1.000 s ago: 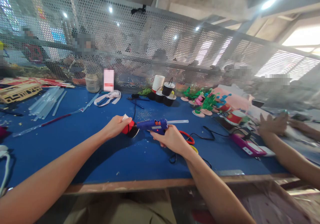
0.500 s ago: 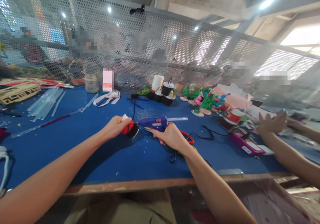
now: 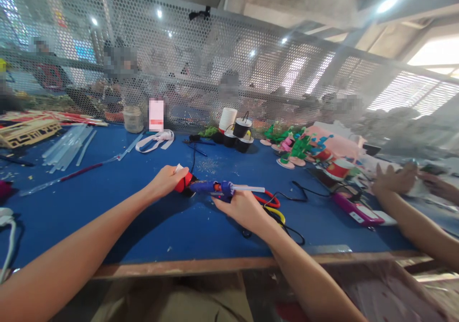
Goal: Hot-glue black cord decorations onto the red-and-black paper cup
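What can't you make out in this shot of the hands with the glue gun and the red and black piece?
Head view only:
- Red and black piece: mostly covered by the left hand; its shape is unclear.
- Glue gun: the right hand hides its handle and trigger; the nozzle tip is lost against the piece.
- Items behind the mesh screen: blurred.
- White cord: cut off by the left edge.

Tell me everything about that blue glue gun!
The glue gun is blue plastic with some orange on top. It lies nearly level above the blue table. The right hand grips its handle. A clear glue stick pokes out behind. Its nose points at the red and black piece in the left hand.
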A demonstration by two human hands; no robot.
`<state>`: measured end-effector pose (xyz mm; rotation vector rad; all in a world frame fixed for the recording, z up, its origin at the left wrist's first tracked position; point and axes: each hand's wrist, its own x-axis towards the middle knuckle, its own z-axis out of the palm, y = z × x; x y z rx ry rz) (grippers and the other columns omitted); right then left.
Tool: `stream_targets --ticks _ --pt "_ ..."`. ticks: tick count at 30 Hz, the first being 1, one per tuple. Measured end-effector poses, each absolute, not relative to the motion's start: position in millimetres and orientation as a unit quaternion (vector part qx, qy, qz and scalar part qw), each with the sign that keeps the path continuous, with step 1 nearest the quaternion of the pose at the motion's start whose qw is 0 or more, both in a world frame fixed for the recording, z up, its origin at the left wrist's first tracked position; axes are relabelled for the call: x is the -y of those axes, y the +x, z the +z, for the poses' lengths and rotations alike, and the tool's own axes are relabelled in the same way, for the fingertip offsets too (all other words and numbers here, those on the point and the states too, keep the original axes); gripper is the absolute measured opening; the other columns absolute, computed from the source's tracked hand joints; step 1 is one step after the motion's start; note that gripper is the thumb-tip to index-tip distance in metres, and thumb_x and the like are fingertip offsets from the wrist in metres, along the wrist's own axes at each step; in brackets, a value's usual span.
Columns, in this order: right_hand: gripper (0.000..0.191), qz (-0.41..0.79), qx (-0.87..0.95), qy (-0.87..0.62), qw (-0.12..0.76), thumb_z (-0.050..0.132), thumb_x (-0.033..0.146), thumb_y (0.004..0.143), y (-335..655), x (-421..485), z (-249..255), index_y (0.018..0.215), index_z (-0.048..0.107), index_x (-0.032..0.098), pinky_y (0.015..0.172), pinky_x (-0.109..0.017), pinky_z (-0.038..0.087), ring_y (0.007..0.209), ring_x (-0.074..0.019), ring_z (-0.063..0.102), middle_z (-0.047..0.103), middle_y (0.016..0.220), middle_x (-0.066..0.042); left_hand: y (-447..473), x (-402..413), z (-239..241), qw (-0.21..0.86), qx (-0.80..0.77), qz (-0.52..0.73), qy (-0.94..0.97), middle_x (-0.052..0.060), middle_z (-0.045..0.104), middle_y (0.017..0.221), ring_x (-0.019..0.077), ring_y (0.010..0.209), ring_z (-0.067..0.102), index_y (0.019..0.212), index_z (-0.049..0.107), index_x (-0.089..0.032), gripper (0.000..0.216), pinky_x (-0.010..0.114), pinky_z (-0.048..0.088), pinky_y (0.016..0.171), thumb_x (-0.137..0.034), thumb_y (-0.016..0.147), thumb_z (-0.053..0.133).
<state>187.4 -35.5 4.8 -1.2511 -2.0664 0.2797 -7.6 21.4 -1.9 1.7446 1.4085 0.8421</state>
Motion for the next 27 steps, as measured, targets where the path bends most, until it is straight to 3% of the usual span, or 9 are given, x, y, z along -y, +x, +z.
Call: stream_targets --ticks 11,15,18,20,23,27 --pt "0.028 0.262 0.703 -0.564 0.343 0.053 0.028 0.066 194 19 13 0.042 0.042 0.019 0.035 -0.022 0.035 0.029 -0.0093 0.041 0.043 0.03 0.003 -8 -22 -2 0.378 -0.531 0.331 0.682 -0.005 0.034 0.043 0.0074 0.043 0.028 0.05 0.047 -0.014 0.041 0.021 0.019 0.044 -0.05 0.069 0.041" --pt "0.018 0.306 0.676 -0.573 0.347 0.053 0.03 0.066 195 10 9 0.054 0.051 0.017 0.034 -0.021 0.035 0.029 -0.0095 0.042 0.046 0.033 0.003 -9 -23 -3 0.378 -0.526 0.329 0.687 -0.004 0.038 0.044 0.0081 0.044 0.031 0.055 0.052 -0.013 0.042 0.021 0.022 0.045 -0.05 0.07 0.04" --pt "0.013 0.337 0.637 -0.554 0.416 0.057 0.026 0.063 199 2 8 0.069 0.051 0.016 0.035 -0.02 0.037 0.033 -0.0093 0.044 0.049 0.039 0.005 -9 -23 -3 0.365 -0.533 0.337 0.685 -0.004 0.036 0.043 0.0081 0.043 0.03 0.052 0.049 -0.014 0.042 0.021 0.022 0.044 -0.051 0.069 0.04" --pt "0.015 0.336 0.617 -0.552 0.45 0.059 0.023 0.062 203 -6 10 0.071 0.05 0.016 0.039 -0.02 0.04 0.038 -0.0089 0.047 0.052 0.047 0.004 -9 -22 -2 0.355 -0.535 0.343 0.685 -0.005 0.033 0.042 0.0077 0.042 0.028 0.049 0.044 -0.015 0.041 0.021 0.02 0.043 -0.052 0.069 0.04" --pt "0.012 0.296 0.606 -0.599 0.431 0.056 0.025 0.067 210 -23 14 0.064 0.051 0.015 0.044 -0.019 0.04 0.045 -0.0082 0.05 0.057 0.055 0.0 -9 -20 0 0.342 -0.53 0.346 0.695 -0.006 0.03 0.043 0.0074 0.043 0.026 0.048 0.038 -0.017 0.041 0.021 0.018 0.043 -0.051 0.07 0.038" --pt "0.024 0.269 0.598 -0.647 0.389 0.051 0.027 0.073 219 -52 7 0.053 0.049 0.015 0.039 -0.019 0.036 0.037 -0.0073 0.046 0.054 0.045 0.0 -8 -17 3 0.334 -0.516 0.342 0.711 -0.006 0.029 0.045 0.0076 0.044 0.026 0.049 0.037 -0.017 0.039 0.022 0.019 0.044 -0.05 0.07 0.038"
